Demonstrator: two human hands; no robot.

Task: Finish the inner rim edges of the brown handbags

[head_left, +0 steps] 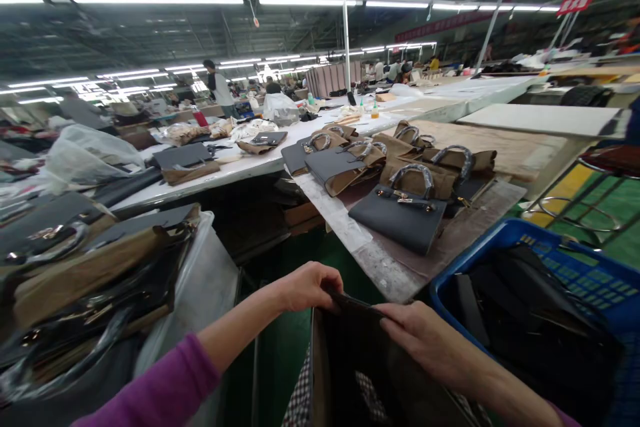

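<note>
Low in the middle of the head view, a dark open-topped bag piece (370, 360) with a brown inside is held up by its top edge. My left hand (313, 287) pinches that edge at its left end, thumb and fingers closed. A little to the right, my right hand (417, 327) grips the same edge, its thumb on top and its other fingers partly hidden. Below the piece, checked cloth (299, 390) shows. Just beyond my hands, a dark grey handbag (400, 217) with wrapped handles lies on the table corner.
A blue plastic basket (550, 240) with black pieces stands on the right. On the left, a whitish bin (213, 267) is heaped with handbags (95, 267). Several more bags crowd the table (370, 247) ahead. A stool (585, 213) stands at the far right; people work in the distance.
</note>
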